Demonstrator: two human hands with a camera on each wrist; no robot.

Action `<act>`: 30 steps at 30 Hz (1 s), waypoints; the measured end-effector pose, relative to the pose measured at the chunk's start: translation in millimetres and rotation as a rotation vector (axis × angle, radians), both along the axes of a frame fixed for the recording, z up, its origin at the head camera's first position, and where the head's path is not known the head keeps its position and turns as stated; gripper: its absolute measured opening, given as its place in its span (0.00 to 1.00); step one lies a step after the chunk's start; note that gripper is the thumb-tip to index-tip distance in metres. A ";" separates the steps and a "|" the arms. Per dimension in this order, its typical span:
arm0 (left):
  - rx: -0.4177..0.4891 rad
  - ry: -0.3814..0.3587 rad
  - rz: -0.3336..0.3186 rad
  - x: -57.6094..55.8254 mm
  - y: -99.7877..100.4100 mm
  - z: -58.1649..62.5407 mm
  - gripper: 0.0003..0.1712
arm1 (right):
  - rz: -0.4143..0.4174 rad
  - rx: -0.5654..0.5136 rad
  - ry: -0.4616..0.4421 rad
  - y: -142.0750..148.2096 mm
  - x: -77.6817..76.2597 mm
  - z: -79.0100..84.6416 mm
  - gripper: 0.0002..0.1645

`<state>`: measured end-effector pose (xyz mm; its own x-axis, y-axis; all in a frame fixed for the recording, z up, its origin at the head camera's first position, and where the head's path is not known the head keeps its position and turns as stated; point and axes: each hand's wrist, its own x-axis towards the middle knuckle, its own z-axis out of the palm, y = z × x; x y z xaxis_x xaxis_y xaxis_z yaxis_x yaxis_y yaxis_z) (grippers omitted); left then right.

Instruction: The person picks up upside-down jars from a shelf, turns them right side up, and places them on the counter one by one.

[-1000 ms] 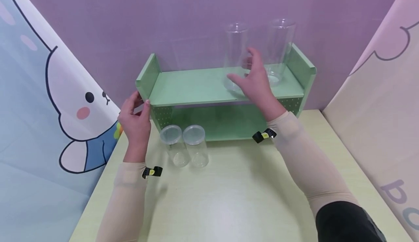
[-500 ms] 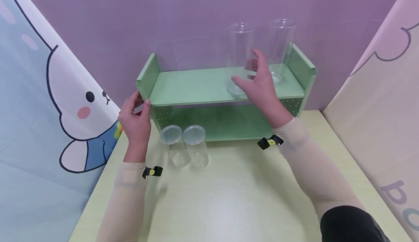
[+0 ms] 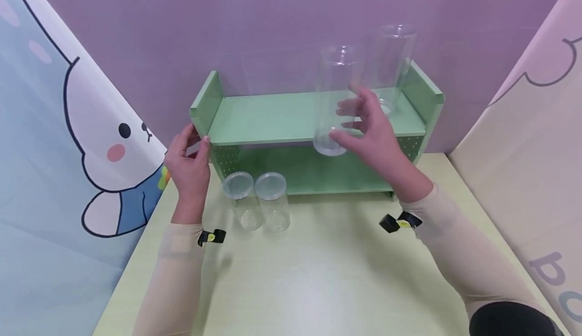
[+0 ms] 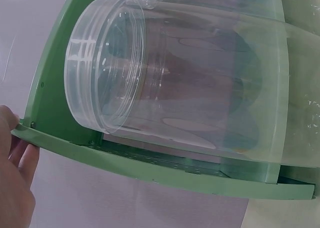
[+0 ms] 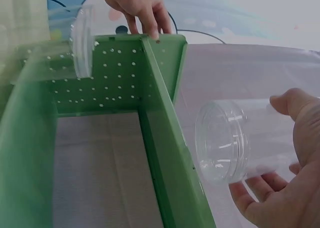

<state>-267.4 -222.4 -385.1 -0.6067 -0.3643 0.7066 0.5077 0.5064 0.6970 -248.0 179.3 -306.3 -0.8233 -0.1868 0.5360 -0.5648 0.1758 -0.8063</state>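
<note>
Right hand [image 3: 373, 134]: gripping the tall clear jar [image 3: 331, 101], at one o'clock.
Left hand [image 3: 188, 169]: pinching the side panel [image 3: 204, 104], at nine o'clock.
Upper shelf [image 3: 259, 118]: overlapped at front by the jar's base; probably a lift-off step, calling for steady hold, clear of edge.

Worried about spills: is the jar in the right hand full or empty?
The jar in the right hand looks empty: green shelf and purple backdrop show through its clear sides, with no contents visible.
</note>
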 end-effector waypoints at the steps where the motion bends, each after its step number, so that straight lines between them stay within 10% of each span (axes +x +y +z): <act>1: -0.001 0.001 0.002 -0.4 -0.1 0.0 0.21 | 0.021 0.002 0.008 1.5 2.7 -2.5 0.59; 30: -0.013 -0.006 -0.016 3.0 -0.2 1.3 0.22 | 0.113 0.093 -0.051 7.5 52.4 -120.4 0.60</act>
<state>-264.4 -222.6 -383.8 -0.6164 -0.3457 0.7075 0.5114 0.5075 0.6935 -195.6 186.8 -426.7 -0.8197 -0.3270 0.4702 -0.5442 0.1884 -0.8176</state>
